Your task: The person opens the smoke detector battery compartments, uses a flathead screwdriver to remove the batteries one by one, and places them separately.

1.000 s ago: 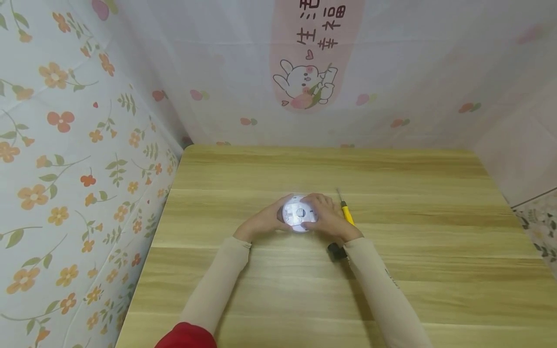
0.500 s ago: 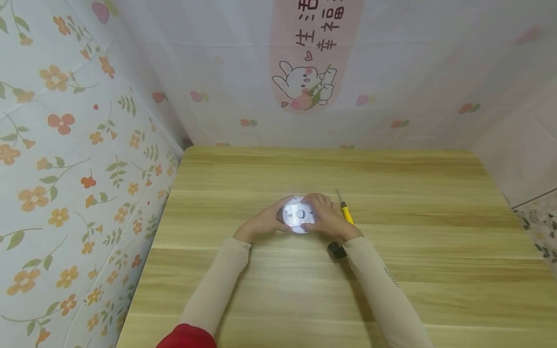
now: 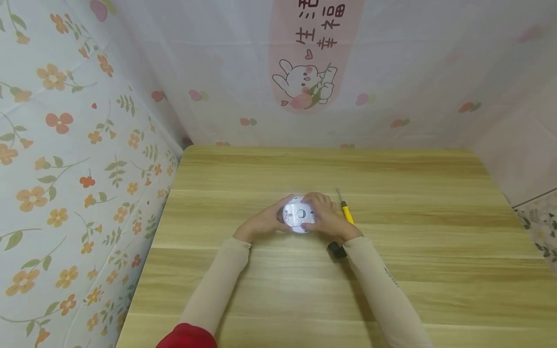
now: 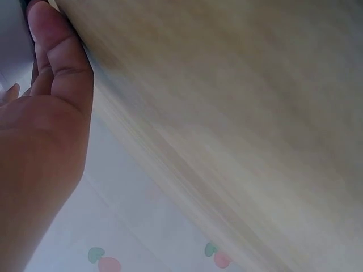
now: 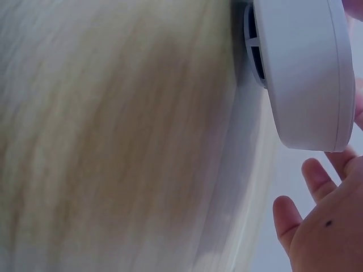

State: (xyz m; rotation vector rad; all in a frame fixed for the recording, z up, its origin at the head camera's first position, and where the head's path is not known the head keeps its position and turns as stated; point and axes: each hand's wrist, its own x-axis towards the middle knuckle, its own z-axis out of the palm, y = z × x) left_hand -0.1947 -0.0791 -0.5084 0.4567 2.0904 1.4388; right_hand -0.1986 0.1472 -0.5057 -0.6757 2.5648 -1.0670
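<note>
Both hands hold a round white smoke detector [image 3: 300, 214] near the middle of the table, its brightly lit flat face turned up. A round hole shows at the centre of that face. My left hand [image 3: 267, 218] grips its left edge between thumb and fingers. From the right, my right hand [image 3: 327, 216] grips it, the thumb and forefinger lying over the rim. The right wrist view shows the white side wall of the smoke detector [image 5: 306, 73] with dark vent slots near the table, and the other fingers [image 5: 286, 218] off it. In the left wrist view, the left hand [image 4: 51, 113] hides most of it.
A screwdriver with a yellow and black handle [image 3: 347, 213] lies just right of the right hand. A small black object [image 3: 336, 250], partly hidden, sits by the right wrist. The wooden table [image 3: 243, 169] ends at a patterned cloth [image 3: 243, 96] behind and another at left.
</note>
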